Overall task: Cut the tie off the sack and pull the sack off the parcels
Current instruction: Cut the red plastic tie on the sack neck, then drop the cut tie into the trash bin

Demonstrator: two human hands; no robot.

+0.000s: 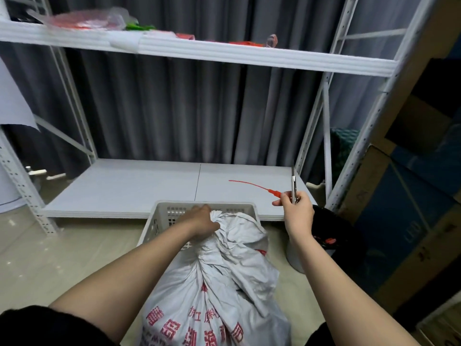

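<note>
From the head view, we judge the main risk to be the scissors (293,186): our right hand (296,204) grips them blades-up together with the cut red tie (252,184), so either could slip or the points could snag the sack as we reach back. The tie may also drop onto the lower shelf (124,188) or the floor. Our left hand (203,219) clenches the bunched neck of the white sack (224,283), arm stretched forward; a loose hold could let parcels spill. The sack lies with its neck in the white crate (154,221). Our right arm is raised, wrist cocked, just beside the black bin (336,228).
</note>
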